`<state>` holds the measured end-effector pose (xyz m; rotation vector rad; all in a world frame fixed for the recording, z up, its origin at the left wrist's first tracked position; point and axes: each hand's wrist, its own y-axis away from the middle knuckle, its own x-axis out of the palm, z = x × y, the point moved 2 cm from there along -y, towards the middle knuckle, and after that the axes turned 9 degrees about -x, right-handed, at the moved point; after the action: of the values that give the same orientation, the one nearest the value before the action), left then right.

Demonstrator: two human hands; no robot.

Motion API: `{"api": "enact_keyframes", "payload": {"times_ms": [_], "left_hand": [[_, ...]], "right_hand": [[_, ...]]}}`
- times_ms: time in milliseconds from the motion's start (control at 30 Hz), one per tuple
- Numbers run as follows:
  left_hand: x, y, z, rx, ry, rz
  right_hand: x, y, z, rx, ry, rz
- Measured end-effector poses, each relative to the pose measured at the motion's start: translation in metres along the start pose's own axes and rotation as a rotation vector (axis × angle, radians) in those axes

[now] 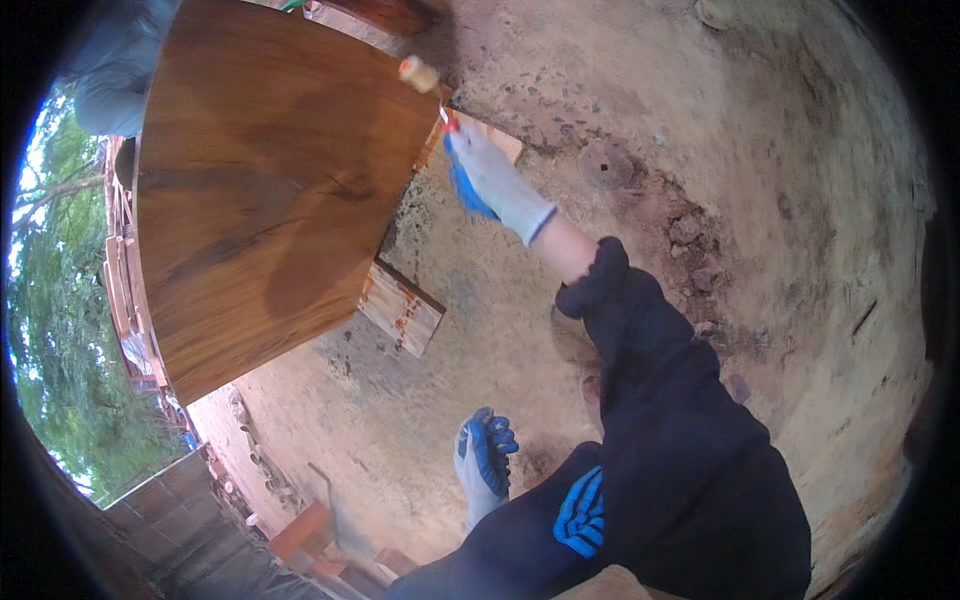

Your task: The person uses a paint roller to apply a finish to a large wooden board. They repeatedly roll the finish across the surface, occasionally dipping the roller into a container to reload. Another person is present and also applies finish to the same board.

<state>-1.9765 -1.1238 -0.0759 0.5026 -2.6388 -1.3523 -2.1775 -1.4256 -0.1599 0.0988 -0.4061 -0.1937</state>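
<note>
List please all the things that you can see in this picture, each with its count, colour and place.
wooden panel: one, glossy brown, upper left, lying on supports
paint roller: one, cream with red at its handle, at the panel's right edge
wooden block: one, pale with red stains, under the panel's lower corner
dirt ground: tan, right and centre
trees: green, far left
right hand: white and blue glove, holding the paint roller
left hand: white and blue glove, low centre, holding nothing
</note>
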Motion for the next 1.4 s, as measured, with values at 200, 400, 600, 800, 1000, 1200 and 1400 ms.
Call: {"api": "enact_keyframes", "payload": {"times_ms": [200,400,600,800,1000,1200,1400], "left_hand": [[-0.002,-0.002,-0.007,0.041,-0.015,-0.014],[0.004,-0.004,-0.004,0.012,0.006,0.03],[0.007,-0.003,-0.003,-0.013,-0.007,-0.012],[0.001,-0.006,-0.004,-0.004,0.012,0.031],[-0.014,-0.006,-0.003,0.013,0.042,0.016],[-0.016,-0.01,0.003,-0.017,0.112,0.089],[-0.003,-0.007,0.006,-0.017,0.039,0.079]], "right_hand": [[0.014,0.007,0.02,-0.219,0.226,-0.039],[0.028,0.002,0.022,-0.233,0.138,-0.112],[0.027,0.001,0.016,-0.165,0.325,-0.114],[-0.015,0.006,-0.032,0.15,-0.279,-0.142],[-0.054,-0.055,-0.011,0.469,-0.345,0.153],[-0.064,-0.064,0.067,0.516,-0.055,0.318],[-0.07,-0.074,0.073,0.436,0.204,0.435]]}}
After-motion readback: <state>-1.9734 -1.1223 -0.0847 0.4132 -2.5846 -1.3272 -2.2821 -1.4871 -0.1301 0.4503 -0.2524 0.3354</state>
